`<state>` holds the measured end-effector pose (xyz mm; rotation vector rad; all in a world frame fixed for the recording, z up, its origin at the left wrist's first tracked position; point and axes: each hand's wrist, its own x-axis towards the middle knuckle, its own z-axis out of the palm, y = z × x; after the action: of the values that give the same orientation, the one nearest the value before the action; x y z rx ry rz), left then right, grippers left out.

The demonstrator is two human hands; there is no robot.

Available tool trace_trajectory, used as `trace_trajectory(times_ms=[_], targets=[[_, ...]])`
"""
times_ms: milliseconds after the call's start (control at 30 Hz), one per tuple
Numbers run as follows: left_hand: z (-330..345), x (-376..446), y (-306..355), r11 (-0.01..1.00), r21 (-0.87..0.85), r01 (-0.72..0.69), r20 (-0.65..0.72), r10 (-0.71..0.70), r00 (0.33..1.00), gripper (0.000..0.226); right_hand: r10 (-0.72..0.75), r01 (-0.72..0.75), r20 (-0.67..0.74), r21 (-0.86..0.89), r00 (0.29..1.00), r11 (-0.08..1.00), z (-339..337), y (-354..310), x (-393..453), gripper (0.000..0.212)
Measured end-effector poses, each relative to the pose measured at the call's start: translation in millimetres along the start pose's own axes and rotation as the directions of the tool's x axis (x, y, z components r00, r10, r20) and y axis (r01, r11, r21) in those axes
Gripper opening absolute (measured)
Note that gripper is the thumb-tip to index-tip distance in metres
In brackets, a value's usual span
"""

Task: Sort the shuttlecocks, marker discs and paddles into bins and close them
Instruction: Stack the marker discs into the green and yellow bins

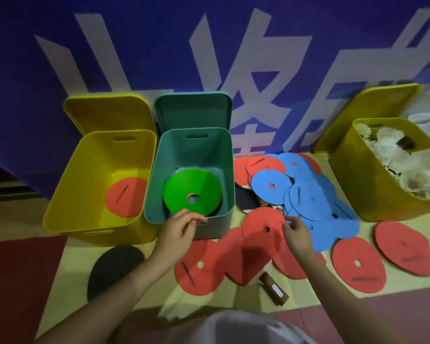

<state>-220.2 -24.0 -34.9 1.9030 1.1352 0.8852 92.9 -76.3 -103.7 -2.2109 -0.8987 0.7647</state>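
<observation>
Blue banner cloth (pixel 23 70) with large white characters hung behind the work area, its lower edge just behind three open bins on a pale floor mat (pixel 67 247). The left yellow bin (pixel 60 207) held a single red paddle (pixel 126 196); the teal bin (pixel 224 194) beside it held a green marker disc (pixel 184 184) lying tilted on what appeared to be further discs; the right yellow bin (pixel 345 194), set well apart, was heaped with white shuttlecocks (pixel 402 155). All three lids stood propped behind their bins, so no closing had been done. Between the teal and right bins lay an overlapping pile of blue discs (pixel 308 202) and red discs (pixel 258 229), with paddle handles and dark faces showing beneath; a black paddle (pixel 114 269) lay alone near the left bin. The left hand (pixel 178 228) was at the teal bin's near rim, fingers loosely curled, and whether it pinched anything could not be told. The right hand (pixel 297 234) rested fingertips on the edge of a red disc, grip not established. Risks, in my judgement: red discs and red paddle faces look alike and could be binned wrongly; lifting one disc could drag its neighbours; the tilted green disc may ride high and foul the lid; the heaped shuttlecocks could be crushed on closing.
</observation>
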Motion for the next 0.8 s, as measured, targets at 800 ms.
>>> trace_trajectory(times_ms=[800], targets=[[104, -53, -82, 0.478, 0.243, 0.844, -0.203, -0.826, 0.526, 0.056, 0.000, 0.049, 0.199, -0.244, 0.980, 0.968, 0, 40, 31, 0.078]])
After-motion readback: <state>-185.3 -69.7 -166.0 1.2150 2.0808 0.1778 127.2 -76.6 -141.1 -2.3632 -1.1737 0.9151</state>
